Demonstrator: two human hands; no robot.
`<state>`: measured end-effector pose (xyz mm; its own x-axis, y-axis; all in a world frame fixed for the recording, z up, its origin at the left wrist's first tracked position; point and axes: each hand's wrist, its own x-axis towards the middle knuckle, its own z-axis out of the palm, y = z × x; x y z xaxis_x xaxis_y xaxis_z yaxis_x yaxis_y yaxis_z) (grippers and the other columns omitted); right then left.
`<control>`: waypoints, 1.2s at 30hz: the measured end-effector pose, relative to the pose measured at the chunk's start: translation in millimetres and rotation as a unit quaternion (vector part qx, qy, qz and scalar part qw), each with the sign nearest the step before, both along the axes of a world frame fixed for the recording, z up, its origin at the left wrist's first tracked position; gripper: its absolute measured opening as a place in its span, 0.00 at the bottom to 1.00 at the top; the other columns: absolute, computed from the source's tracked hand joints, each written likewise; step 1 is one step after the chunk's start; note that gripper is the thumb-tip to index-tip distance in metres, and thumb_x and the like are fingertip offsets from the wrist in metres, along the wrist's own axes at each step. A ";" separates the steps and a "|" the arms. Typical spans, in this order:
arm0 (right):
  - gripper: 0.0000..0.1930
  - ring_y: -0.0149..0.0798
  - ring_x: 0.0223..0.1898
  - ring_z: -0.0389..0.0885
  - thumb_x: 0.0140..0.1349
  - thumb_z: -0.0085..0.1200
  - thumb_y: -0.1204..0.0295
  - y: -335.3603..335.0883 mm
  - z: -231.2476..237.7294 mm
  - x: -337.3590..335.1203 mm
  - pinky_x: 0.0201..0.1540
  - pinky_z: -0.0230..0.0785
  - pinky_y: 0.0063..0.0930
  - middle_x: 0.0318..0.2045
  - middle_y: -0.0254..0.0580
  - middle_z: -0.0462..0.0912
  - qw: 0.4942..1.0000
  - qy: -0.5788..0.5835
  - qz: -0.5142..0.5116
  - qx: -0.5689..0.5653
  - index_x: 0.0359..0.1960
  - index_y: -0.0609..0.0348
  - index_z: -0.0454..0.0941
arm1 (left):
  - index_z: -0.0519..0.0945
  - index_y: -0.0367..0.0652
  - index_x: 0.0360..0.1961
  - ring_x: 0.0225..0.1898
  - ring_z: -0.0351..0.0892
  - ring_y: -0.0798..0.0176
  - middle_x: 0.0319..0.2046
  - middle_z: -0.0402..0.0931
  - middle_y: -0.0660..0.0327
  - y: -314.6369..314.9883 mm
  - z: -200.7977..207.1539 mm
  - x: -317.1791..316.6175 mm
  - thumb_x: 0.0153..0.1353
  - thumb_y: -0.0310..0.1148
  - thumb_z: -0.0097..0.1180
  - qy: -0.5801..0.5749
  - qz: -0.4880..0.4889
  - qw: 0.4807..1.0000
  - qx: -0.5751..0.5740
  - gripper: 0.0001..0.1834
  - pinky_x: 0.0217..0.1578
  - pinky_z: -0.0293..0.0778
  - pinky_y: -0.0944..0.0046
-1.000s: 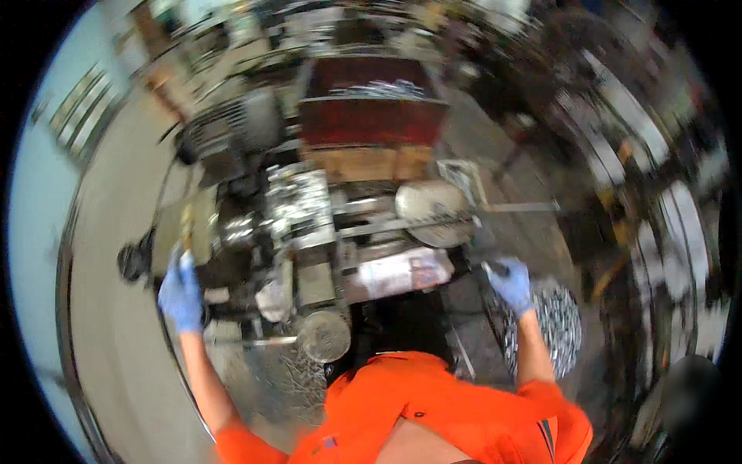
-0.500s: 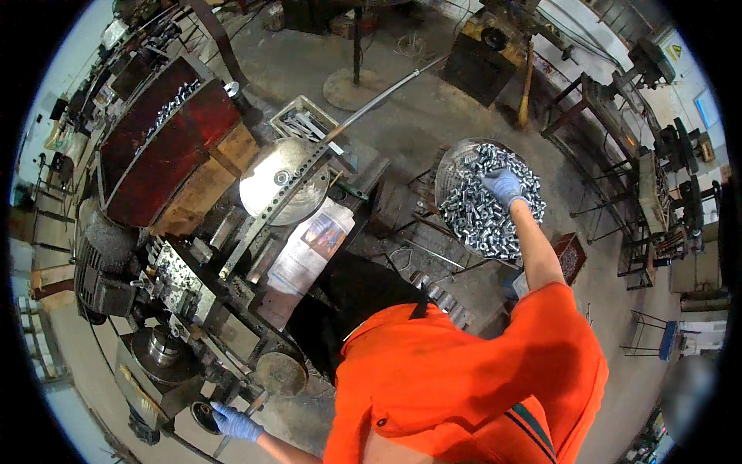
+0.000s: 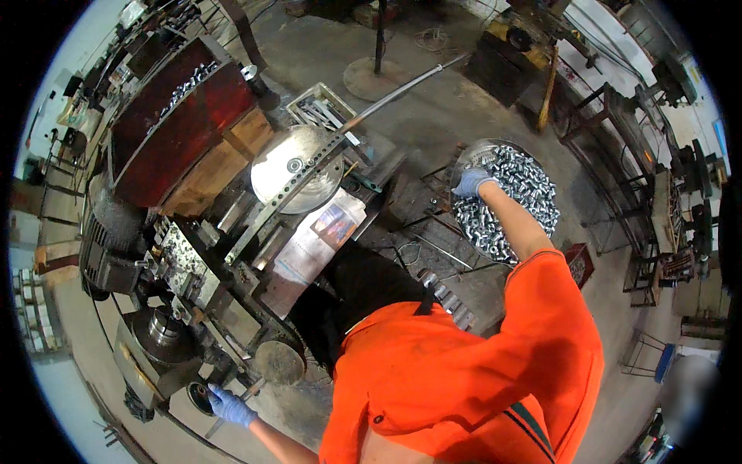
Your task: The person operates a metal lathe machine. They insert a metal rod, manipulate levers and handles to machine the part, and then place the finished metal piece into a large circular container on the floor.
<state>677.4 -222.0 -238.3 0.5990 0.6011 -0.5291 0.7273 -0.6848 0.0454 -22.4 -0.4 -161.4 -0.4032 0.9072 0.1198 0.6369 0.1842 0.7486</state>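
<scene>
My right hand (image 3: 473, 182), in a blue glove, is over the left edge of a round metal basin (image 3: 466, 158) heaped with shiny cylindrical metal parts (image 3: 506, 205). Its fingers look curled; anything within them is hidden. At the lower left, my gloved left hand (image 3: 232, 405) has its fingers closed at the rim of a black handwheel (image 3: 200, 398) on a machine. Just above that wheel is the machine's round metal chuck (image 3: 164, 329).
Left of my body, a perforated bar crosses a shiny metal disc (image 3: 270, 174) beside a printed paper (image 3: 309, 247). Farther back stand a red metal bin (image 3: 185, 127) and a tray of tools (image 3: 321, 104). A broom (image 3: 548, 93) leans behind the basin.
My right hand has moved left from the middle of the heaped parts to the basin's edge. My left hand stays at the handwheel. The whole view has shifted slightly.
</scene>
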 end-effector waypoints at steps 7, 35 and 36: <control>0.30 0.51 0.47 0.75 0.48 0.49 0.46 -13.6 -35.3 25.2 0.50 0.66 0.38 0.44 0.55 0.76 0.998 -0.005 -0.064 -0.026 0.40 0.63 0.78 | 0.70 0.36 0.20 0.13 0.53 0.71 0.12 0.61 0.65 -3.2 5.6 17.0 0.61 0.48 0.48 0.080 -0.024 0.992 0.093 0.24 0.13 0.52 0.67; 0.15 0.48 0.46 0.71 0.42 0.57 0.71 158.7 182.5 -335.8 0.48 0.64 0.38 0.46 0.45 0.73 0.607 0.428 0.375 0.555 0.35 0.54 0.79 | 0.76 0.34 0.39 0.19 0.77 0.60 0.24 0.78 0.54 -37.9 68.9 201.2 0.62 0.50 0.44 -0.667 -0.366 0.619 -0.195 0.25 0.21 0.73 0.65; 0.15 0.48 0.46 0.71 0.42 0.57 0.71 160.6 181.5 -339.0 0.48 0.64 0.38 0.46 0.44 0.73 0.606 0.421 0.384 0.556 0.35 0.54 0.79 | 0.75 0.38 0.40 0.24 0.77 0.63 0.28 0.77 0.58 -38.0 60.7 197.0 0.61 0.48 0.47 -0.691 -0.358 0.594 -0.203 0.22 0.26 0.73 0.67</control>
<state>338.5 -61.3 -56.8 -0.2832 0.7968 0.5337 0.2954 0.6019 -0.7419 174.5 -38.5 -100.8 0.6450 0.7462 -0.1651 -0.5107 0.5816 0.6332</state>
